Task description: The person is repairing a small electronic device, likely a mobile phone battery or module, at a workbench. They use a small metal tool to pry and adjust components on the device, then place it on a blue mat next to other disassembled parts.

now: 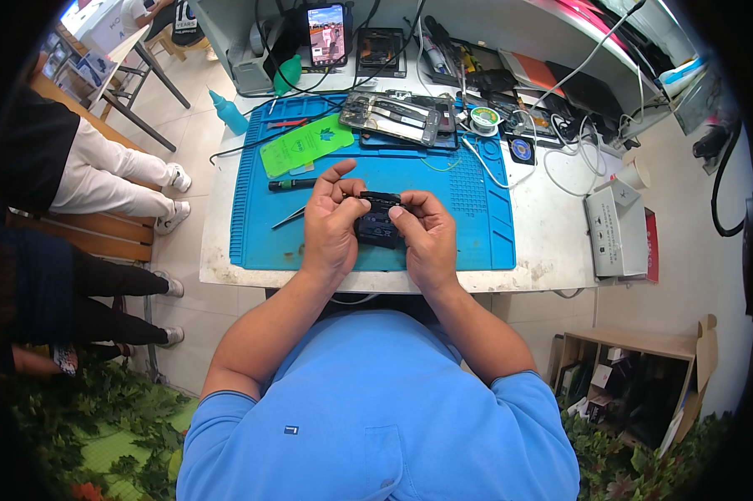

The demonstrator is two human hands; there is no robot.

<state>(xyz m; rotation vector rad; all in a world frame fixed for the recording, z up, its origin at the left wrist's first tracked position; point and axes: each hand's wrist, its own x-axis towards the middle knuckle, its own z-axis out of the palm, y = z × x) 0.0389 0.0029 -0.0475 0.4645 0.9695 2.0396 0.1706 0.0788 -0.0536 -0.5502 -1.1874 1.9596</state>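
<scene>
- Black flat block is held between two bare hands over the front middle of the blue mat; whether it touches the mat cannot be told.
- At the far left, legs in pale trousers and black trousers extend over a tiled floor, beside a wooden slatted bench; leafy greenery fills the lower corner.
- Next comes the white worktable, its front edge stained, with a teal bottle near its left side.
- On the left part of the blue mat lie tweezers, a screwdriver and a bright green card.
- The left hand pinches the block's left side, thumb on top, index finger raised.
- Behind, a lit phone stands upright; an opened device lies at the mat's back.
- The right hand closes on the block's right side, thumb pressed on top.
- Farther right are a solder spool, loose white cables, and a white carton at the table's edge.
- Beyond stand a wooden cabinet and a pale wall.
</scene>
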